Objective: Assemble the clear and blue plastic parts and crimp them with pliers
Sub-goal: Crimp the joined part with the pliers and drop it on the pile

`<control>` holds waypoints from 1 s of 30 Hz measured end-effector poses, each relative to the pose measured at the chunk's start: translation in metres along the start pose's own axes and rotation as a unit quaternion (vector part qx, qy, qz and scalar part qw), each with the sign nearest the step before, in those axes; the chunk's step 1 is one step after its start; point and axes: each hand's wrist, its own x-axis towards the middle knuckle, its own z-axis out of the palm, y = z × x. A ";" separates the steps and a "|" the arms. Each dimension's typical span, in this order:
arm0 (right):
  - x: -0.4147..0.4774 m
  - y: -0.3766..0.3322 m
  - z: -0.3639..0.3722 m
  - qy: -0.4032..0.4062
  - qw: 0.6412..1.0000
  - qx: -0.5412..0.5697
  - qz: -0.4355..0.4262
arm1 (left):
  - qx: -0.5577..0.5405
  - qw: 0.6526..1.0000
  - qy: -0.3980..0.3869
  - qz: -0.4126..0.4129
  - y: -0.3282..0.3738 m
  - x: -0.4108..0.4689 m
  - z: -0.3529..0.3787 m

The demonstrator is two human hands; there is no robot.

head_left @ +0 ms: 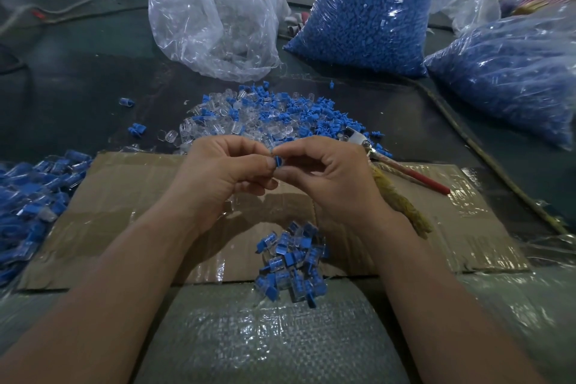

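My left hand [224, 171] and my right hand [327, 174] meet above the cardboard sheet [131, 215]. Between their fingertips they pinch one small blue plastic part [278, 161]; any clear piece on it is hidden by the fingers. Behind the hands lies a loose heap of blue and clear parts [274, 115]. A small pile of joined blue-and-clear pieces [291, 262] lies near the cardboard's front edge, below my wrists. The pliers [402, 171], with one red handle and one wrapped in yellowish cloth, lie on the cardboard just right of my right hand.
A clear bag of clear parts [215, 12] stands at the back. Two bags of blue parts [367, 9] [511, 78] stand back right. Another heap of joined pieces [34, 203] spreads at the left edge. A cord [486, 159] runs along the right.
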 end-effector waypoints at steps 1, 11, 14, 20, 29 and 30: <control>0.000 0.000 -0.001 -0.005 1.000 -0.006 0.024 | -0.002 1.000 0.003 0.002 0.000 0.000 0.000; 0.003 0.037 -0.058 0.057 0.939 -0.203 0.272 | -0.024 0.999 0.034 0.008 -0.001 0.001 -0.002; -0.002 0.046 -0.071 -0.022 0.897 -0.239 0.370 | -0.027 0.999 0.035 0.009 -0.001 0.001 -0.002; -0.006 0.051 -0.079 -0.128 0.845 -0.265 0.446 | -0.030 0.999 0.036 0.007 -0.001 0.001 -0.002; -0.003 0.045 -0.077 -0.074 0.857 -0.258 0.440 | -0.035 0.999 0.030 -0.001 -0.002 0.001 -0.003; -0.002 0.044 -0.077 -0.067 0.859 -0.258 0.436 | -0.037 0.999 0.029 -0.001 -0.002 0.001 -0.003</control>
